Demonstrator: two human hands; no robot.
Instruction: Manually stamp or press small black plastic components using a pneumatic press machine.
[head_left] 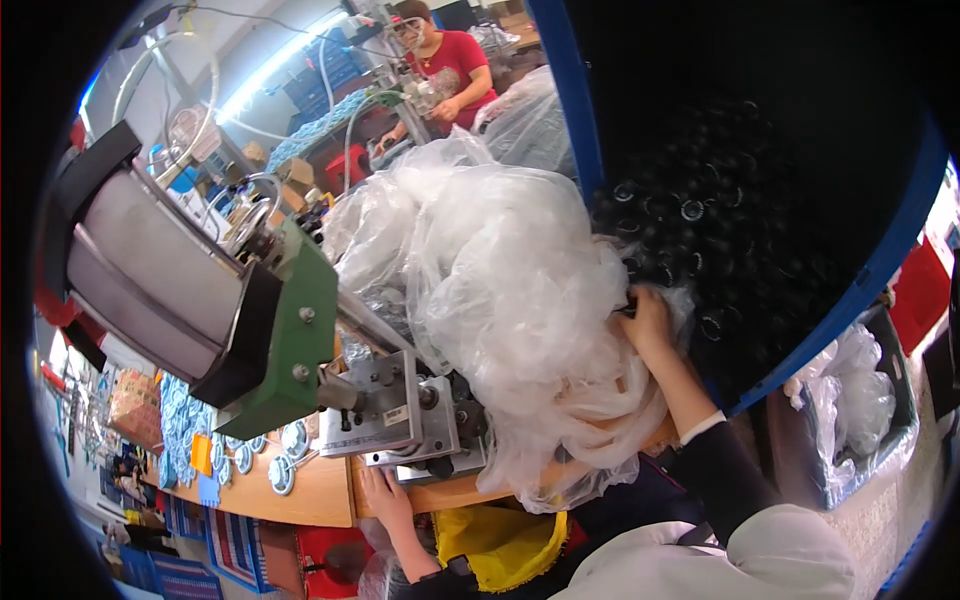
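— First entry?
— Clear plastic bagging (520,270), one heap: lay between the press (295,325) and the blue-rimmed bin (583,95) of black parts (692,211). Right hand (650,318): fingers curled at its edge; whether clamped, I could not tell.
— Second?
— Left hand (387,500): lay at the tabletop's (320,485) edge, beneath the press; its closure was unclear.
— Hazards?
— Two. Loose folds beside the press could have snagged; the left hand, so near, could have been pinched if the press cycled.
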